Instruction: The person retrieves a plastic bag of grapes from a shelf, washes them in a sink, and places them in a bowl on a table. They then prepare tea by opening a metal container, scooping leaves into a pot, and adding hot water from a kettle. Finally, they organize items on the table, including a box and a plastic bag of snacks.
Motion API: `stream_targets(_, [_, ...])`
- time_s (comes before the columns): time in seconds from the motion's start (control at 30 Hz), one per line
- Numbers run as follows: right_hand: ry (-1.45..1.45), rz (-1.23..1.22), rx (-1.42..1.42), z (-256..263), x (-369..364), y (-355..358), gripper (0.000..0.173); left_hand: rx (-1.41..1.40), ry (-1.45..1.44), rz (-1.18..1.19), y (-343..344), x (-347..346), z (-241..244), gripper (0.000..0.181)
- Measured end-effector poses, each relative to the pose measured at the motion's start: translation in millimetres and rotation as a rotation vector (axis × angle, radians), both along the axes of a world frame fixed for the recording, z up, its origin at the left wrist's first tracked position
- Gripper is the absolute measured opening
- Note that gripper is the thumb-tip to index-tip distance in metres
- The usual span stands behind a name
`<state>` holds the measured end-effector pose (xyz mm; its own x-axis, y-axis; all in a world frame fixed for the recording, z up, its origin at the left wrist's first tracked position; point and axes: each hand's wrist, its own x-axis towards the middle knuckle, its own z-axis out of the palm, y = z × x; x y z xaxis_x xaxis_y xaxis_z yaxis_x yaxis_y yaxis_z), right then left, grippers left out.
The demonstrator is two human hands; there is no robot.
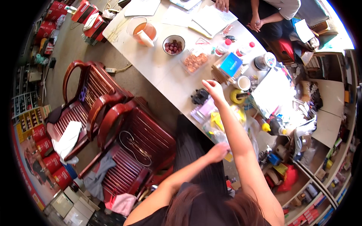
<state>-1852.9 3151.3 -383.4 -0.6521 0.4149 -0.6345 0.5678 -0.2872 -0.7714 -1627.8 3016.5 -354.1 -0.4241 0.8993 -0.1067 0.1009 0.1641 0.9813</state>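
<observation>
My right hand (214, 89) is raised over the table (158, 67), its fingers slightly apart and nothing visible between them. A clear plastic box of reddish-brown pieces (195, 60) lies beyond it, and a cardboard box with a blue card on top (230, 66) stands close by. My left hand (220, 152) is by the table's near edge, at the bottom of a clear plastic bag with yellow items (219, 121); blur hides whether it grips the bag. A black object (200, 96) and a purple packet (202, 110) lie left of the bag. A yellow tape roll (237, 96) sits to the right.
A bowl of grapes (174, 45), a pitcher of orange-brown liquid (142, 31) and red-capped bottles (223, 47) stand farther off. Another person's hand (222, 5) rests on papers; a second person's hands (256, 25) are clasped. Wooden chairs (138, 135) stand left, crowded shelves (308, 183) right.
</observation>
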Motion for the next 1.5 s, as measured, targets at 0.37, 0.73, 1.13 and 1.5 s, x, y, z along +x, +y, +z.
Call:
stream_targets(0.37, [-0.128,-0.508,-0.144,-192,-119,-16,0.051,-0.112,-1.472,0.111,-20,-130,56,0.033])
stream_targets(0.73, [0.365,-0.628,-0.549,-4,-46,-27,0.026,-0.126,-0.560,-0.226,-48,-102,-21,0.032])
stream_targets(1.13, [0.368,-1.143,-0.597,135,280,-56,0.040,-0.027,-1.135,0.060,4,-173,35,0.032])
stream_targets(1.5, [0.050,-1.671,-0.598,-15,256,-40,0.057,-0.114,-0.704,-0.307,21,-128,94,0.032])
